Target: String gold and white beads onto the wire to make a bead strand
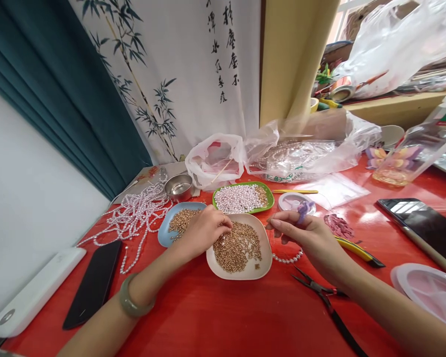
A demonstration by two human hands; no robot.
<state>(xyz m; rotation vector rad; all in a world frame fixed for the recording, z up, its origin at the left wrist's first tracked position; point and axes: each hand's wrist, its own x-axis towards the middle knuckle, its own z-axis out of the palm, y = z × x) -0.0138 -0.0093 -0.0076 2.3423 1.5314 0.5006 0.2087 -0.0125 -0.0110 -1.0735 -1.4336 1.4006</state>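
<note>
My left hand reaches over a cream plate heaped with gold beads. Its thumb and fingertips are pinched together low at the beads, and what lies between them is hidden. To the right of the plate, my right hand is closed in a pinch, seemingly on a thin thread that is barely visible. A purple wrap sits around one of its fingers. Below this hand, a short strand of pearl beads curves on the red table.
A blue plate of gold beads and a green tray of pearl beads stand behind. Long bead strands pile up at left. Pliers, yellow-handled cutters, phones and plastic bags lie around.
</note>
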